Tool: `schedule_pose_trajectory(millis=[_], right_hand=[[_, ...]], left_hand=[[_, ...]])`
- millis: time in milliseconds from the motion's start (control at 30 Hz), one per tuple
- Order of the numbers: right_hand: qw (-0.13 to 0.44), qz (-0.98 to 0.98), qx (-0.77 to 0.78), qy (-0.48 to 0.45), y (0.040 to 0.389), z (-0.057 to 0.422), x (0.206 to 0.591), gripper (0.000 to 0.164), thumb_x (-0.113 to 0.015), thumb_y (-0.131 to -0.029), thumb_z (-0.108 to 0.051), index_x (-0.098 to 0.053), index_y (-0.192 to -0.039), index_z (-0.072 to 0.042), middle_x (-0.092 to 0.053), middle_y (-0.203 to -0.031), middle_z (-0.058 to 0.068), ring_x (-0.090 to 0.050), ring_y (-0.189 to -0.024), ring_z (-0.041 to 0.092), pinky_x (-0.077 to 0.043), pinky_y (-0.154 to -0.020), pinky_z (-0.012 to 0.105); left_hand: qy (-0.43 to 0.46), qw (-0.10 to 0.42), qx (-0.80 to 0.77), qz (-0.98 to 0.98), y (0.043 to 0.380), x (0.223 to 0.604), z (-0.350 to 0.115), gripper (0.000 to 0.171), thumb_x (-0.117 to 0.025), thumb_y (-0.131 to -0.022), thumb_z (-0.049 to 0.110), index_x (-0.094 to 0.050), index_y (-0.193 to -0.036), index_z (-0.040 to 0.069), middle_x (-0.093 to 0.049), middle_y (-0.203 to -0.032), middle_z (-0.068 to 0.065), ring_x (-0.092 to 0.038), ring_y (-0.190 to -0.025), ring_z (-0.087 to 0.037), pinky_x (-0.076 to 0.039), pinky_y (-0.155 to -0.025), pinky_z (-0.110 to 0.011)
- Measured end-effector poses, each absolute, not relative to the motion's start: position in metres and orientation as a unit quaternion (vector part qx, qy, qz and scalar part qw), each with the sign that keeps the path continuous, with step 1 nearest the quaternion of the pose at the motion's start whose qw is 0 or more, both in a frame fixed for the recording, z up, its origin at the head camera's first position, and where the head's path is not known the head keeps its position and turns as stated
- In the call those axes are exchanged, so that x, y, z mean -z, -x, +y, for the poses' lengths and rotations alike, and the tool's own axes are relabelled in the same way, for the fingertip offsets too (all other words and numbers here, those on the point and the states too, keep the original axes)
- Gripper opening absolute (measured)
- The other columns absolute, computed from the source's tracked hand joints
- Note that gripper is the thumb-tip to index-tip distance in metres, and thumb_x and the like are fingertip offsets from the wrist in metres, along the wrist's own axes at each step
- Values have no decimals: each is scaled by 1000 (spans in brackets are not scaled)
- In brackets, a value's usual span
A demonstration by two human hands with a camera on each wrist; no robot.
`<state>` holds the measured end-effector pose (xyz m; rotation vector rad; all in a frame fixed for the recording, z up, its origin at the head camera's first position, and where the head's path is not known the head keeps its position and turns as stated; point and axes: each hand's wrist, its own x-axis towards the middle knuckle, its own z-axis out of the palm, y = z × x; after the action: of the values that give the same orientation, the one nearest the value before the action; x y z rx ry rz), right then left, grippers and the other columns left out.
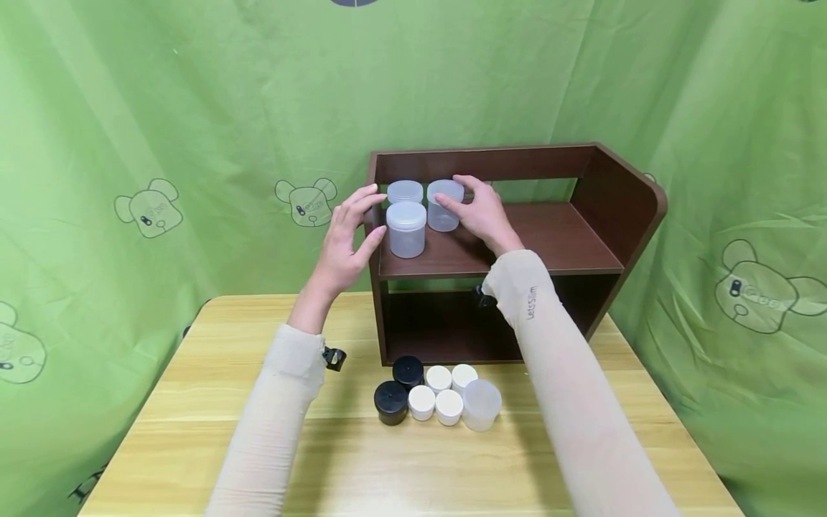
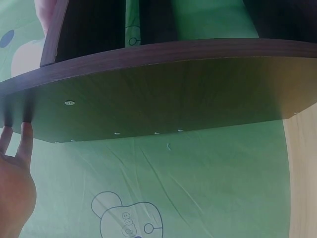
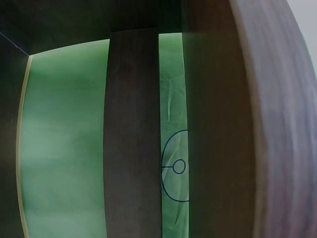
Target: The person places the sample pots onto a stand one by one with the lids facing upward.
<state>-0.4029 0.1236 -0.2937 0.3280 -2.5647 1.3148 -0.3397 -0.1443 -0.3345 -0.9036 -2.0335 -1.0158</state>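
Observation:
My right hand grips a frosted plastic jar on the shelf's upper board, thumb in front and fingers behind its lid. Left of it stand two more frosted jars, one at the back and one in front. My left hand is beside the front jar at the shelf's left end, fingers spread and mostly straight. In the left wrist view, fingers of that hand reach to the outer side panel. The right wrist view shows only the shelf, with the right hand out of sight.
A dark brown two-tier shelf stands at the back of the wooden table. Before it sit two black-lidded jars, several small white jars and a larger frosted jar. Green curtain hangs behind.

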Motion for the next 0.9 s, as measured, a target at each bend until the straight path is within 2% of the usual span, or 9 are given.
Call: schedule_pose_trajectory(millis=[233, 500, 767, 900], right_hand=[[113, -878, -452, -111, 402, 122, 294, 72, -70, -97, -45, -46, -156, -12, -51, -154, 14, -51, -135, 29, -45, -114, 45], [111, -877, -455, -110, 400, 122, 293, 73, -68, -98, -46, -42, -158, -13, -49, -156, 14, -49, -138, 30, -42, -116, 45], [92, -873, -467, -104, 398, 126, 295, 80, -68, -97, -49, -35, -161, -14, -46, -158, 15, -51, -139, 31, -45, -115, 44], [100, -866, -479, -106, 394, 132, 293, 79, -69, -97, -46, -35, -161, -15, -49, -156, 15, -54, -138, 31, -46, -115, 43]], left_hand=[[349, 341, 396, -778, 339, 335, -145, 47, -59, -103, 23, -50, -149, 17, -41, -163, -4, -44, -133, -26, -43, -110, -45], [349, 338, 395, -780, 338, 333, -144, 47, -56, -104, 26, -50, -149, 18, -40, -164, -1, -44, -133, -26, -44, -110, -44], [349, 338, 397, -778, 339, 336, -143, 48, -59, -102, 23, -50, -149, 17, -40, -163, -2, -44, -133, -26, -43, -109, -46], [351, 339, 393, -779, 339, 335, -143, 48, -58, -103, 24, -49, -149, 17, -40, -164, -3, -44, -134, -26, -41, -110, -45]])
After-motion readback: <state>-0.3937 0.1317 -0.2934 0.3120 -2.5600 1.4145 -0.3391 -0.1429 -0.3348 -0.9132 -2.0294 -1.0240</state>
